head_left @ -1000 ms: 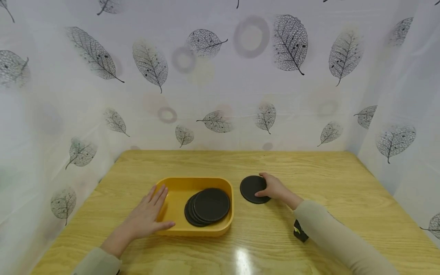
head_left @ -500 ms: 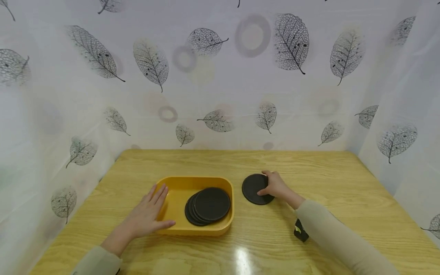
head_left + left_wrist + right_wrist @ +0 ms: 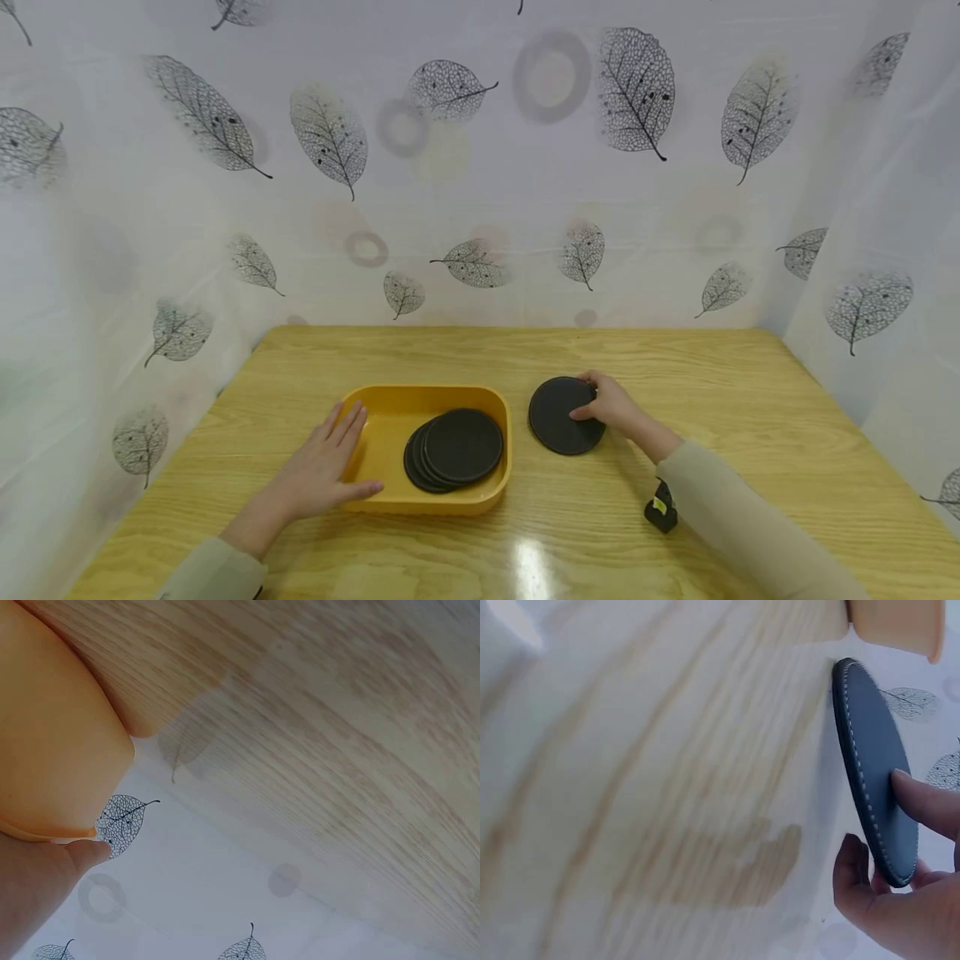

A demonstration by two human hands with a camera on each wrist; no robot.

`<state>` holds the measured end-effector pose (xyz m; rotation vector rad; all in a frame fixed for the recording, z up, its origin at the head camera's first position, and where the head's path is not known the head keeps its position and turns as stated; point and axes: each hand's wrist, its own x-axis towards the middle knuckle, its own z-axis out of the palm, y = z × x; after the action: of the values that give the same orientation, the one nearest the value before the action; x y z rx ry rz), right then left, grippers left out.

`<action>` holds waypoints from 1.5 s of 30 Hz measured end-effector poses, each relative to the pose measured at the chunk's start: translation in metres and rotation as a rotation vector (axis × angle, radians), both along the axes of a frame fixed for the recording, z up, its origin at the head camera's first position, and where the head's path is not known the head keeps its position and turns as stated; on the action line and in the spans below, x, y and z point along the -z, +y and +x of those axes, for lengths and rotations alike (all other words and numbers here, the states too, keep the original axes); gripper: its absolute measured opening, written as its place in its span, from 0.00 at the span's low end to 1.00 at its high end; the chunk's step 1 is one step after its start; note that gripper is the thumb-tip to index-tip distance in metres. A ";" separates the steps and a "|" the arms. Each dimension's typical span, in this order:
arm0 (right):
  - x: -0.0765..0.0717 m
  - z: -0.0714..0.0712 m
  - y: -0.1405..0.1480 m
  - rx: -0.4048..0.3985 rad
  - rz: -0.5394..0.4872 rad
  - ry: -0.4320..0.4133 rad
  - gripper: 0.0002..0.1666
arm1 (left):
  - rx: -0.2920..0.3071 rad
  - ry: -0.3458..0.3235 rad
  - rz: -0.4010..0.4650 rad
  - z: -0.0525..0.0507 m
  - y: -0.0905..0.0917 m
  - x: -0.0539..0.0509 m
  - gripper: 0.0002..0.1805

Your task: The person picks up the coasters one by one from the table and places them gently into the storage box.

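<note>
My right hand [image 3: 617,408] pinches a round black coaster [image 3: 562,421] at its right edge, thumb on top and fingers beneath. In the right wrist view the coaster [image 3: 877,765], with light stitching round its rim, is tilted and raised off the table. To its left stands a shallow yellow tray [image 3: 420,507]. Inside the tray, toward its right end, several similar black coasters [image 3: 462,446] lie in a slanting stack. My left hand [image 3: 311,475] rests over the tray's left end with fingers spread and fairly straight. The left wrist view shows a digit at the rim of the tray [image 3: 60,727].
Both things are on a wood-grain table [image 3: 420,562]. A white curtain [image 3: 480,183] with leaf prints hangs behind and along both sides. A small black item [image 3: 662,508] with a yellow-green mark shows beside the right sleeve.
My right hand has moved slightly right with the coaster, which shows larger and rounder, raised from the table. My left hand and the tray have stayed in place.
</note>
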<state>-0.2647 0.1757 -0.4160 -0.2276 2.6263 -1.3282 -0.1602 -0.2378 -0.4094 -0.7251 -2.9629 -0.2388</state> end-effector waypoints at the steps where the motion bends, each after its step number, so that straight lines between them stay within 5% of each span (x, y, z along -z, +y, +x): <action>1: -0.001 0.001 0.001 -0.002 -0.025 -0.010 0.35 | 0.000 0.001 0.000 0.000 0.000 0.000 0.53; 11: -0.007 0.007 0.012 -0.082 -0.259 -0.109 0.34 | 0.005 0.006 -0.004 0.000 0.000 -0.002 0.53; 26: -0.037 0.025 0.001 -0.020 -0.645 -0.220 0.40 | 0.007 -0.005 -0.002 0.001 0.000 -0.004 0.53; 33: -0.049 0.028 -0.018 -0.034 -0.694 -0.235 0.39 | 0.005 -0.004 -0.003 0.000 -0.001 -0.003 0.53; 45: -0.045 0.032 -0.080 -0.108 -0.699 -0.299 0.37 | -0.002 -0.015 0.013 0.001 -0.001 -0.003 0.53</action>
<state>-0.2332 0.0957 -0.3706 -0.2344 1.8051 -2.0066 -0.1590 -0.2385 -0.4068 -0.7214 -2.9727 -0.2648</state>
